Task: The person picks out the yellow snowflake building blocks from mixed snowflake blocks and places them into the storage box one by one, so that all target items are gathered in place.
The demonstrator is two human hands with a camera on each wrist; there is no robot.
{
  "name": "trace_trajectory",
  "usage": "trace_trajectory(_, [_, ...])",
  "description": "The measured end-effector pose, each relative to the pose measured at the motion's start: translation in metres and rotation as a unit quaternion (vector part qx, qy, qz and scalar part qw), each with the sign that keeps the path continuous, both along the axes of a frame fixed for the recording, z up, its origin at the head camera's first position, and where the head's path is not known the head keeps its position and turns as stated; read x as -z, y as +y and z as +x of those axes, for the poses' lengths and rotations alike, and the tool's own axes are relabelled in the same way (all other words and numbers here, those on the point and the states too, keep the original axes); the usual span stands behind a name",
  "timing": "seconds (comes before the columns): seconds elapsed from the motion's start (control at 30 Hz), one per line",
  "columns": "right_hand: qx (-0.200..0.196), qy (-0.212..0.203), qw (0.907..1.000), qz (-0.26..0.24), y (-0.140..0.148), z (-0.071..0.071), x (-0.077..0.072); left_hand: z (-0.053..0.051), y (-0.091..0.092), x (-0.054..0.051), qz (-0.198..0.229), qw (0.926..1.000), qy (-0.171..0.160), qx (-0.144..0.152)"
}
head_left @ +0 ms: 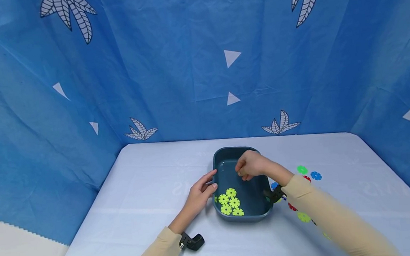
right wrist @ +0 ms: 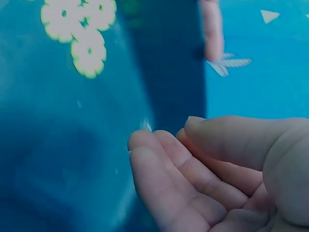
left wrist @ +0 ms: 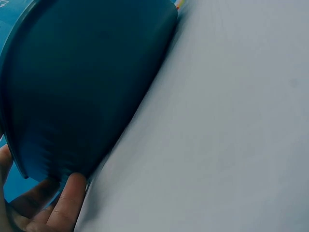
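Observation:
A dark teal bin stands on the table, with several yellow-green notched discs at its near left inside. My left hand rests its fingertips against the bin's left side. The left wrist view shows the fingers of that hand touching the bin's outer wall. Above the inside of the bin is my right hand. Seen from the right wrist, this hand has loosely bent fingers, the thumb apart and nothing between them; discs lie in the bin beyond.
Right of the bin, loose discs lie on the white table, among them a green one, a blue one and a yellow-green one. My right forearm passes over part of this group. A blue patterned curtain hangs behind the table.

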State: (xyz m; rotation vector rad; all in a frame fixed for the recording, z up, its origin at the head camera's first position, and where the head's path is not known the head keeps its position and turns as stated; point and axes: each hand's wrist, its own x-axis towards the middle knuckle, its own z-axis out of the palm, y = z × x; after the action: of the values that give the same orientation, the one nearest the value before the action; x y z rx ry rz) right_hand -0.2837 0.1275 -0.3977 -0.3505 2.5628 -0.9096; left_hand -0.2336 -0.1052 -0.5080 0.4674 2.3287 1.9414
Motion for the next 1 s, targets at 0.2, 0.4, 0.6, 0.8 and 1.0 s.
trace_trajectory(0.2, [0.019, 0.013, 0.9997, 0.003, 0.034, -0.003, -0.020, -0.001, 0.001, 0.002, 0.002, 1.0000, 0.001, 0.000])
trace_trajectory(0.4, [0.063, 0.021, 0.9977, 0.014, 0.074, -0.003, -0.028, 0.000, 0.001, 0.000, -0.001, 1.0000, -0.003, -0.004])
trace_trajectory(0.6, [0.097, 0.005, 0.9952, 0.014, 0.109, 0.002, -0.024, -0.001, -0.001, 0.000, 0.001, 1.0000, -0.004, -0.005])
trace_trajectory(0.8, [0.117, -0.022, 0.9928, 0.009, 0.134, 0.004, -0.011, 0.000, -0.001, -0.001, 0.001, 1.0000, -0.003, -0.003])
trace_trajectory(1.0, [0.135, -0.036, 0.9901, 0.014, 0.145, 0.007, 0.002, -0.001, 0.001, 0.000, 0.002, 1.0000, -0.001, -0.001])
